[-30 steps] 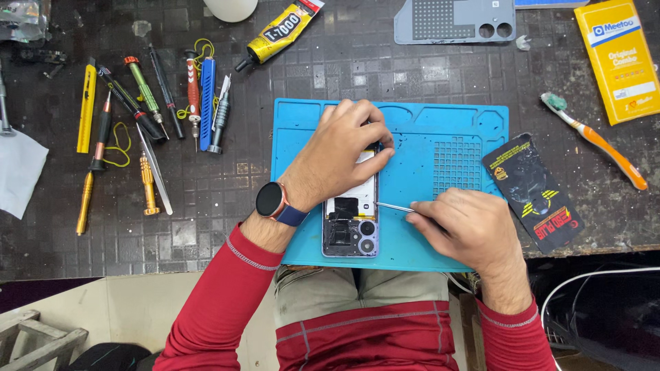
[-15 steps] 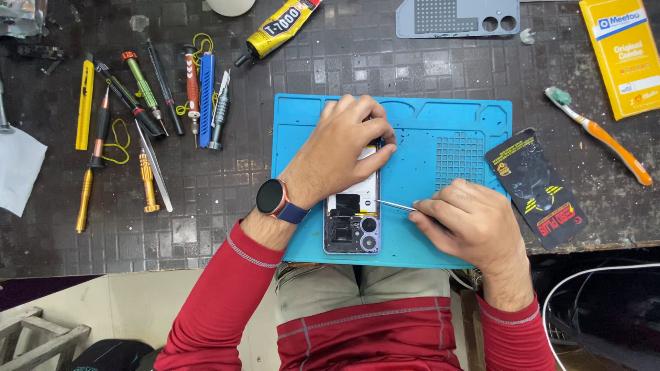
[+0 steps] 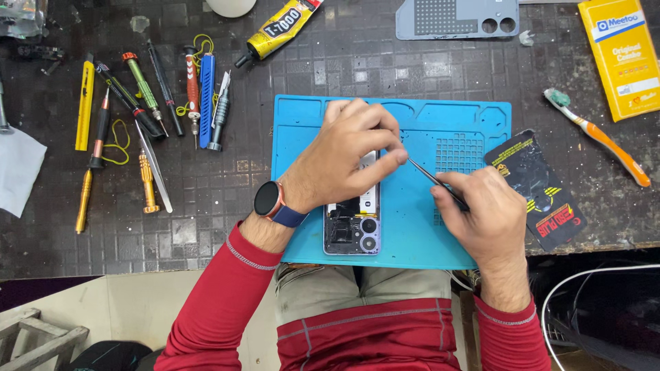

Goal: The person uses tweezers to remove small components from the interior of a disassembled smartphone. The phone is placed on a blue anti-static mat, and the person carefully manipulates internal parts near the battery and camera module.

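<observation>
An opened phone [image 3: 354, 227] lies back-up on a blue work mat [image 3: 474, 130], its camera end nearest me. My left hand [image 3: 347, 158] rests over the phone's upper half, fingers curled, with a smartwatch on the wrist. My right hand [image 3: 481, 213] sits on the mat to the right of the phone and pinches thin metal tweezers [image 3: 430, 175]. The tweezers' tip points up-left and meets my left fingertips above the phone's far end. Whether something small sits between the tips is too small to tell.
Several screwdrivers and picks [image 3: 148, 117] lie left of the mat on the dark tiled bench. A glue tube [image 3: 278, 31] and grey phone cover [image 3: 457, 17] lie at the back. At the right are a toothbrush [image 3: 595, 134], a black packet [image 3: 540, 189] and a yellow box [image 3: 619, 55].
My right hand has lifted the tweezers from the phone's side up to my left fingertips. My left hand has shifted slightly toward the phone's far end.
</observation>
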